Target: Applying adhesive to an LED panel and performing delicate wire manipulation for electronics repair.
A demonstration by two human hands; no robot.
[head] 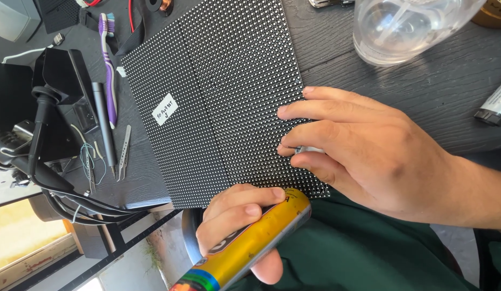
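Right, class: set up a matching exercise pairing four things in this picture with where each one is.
Things:
1. LED dot-matrix panel
2. yellow spray can
3. purple toothbrush
4. clear glass jar

Places:
a. top right of the table
b. gripped in the left hand
c. under the right hand
d. left of the panel

Pairs: 1-c, 2-b, 3-d, 4-a

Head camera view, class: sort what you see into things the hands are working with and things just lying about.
In use:
- LED matrix panel, right hand flat on its edge
- yellow spray can, gripped by left hand

Lying about:
- purple toothbrush
- tweezers
- black pen-shaped tool
- clear glass jar
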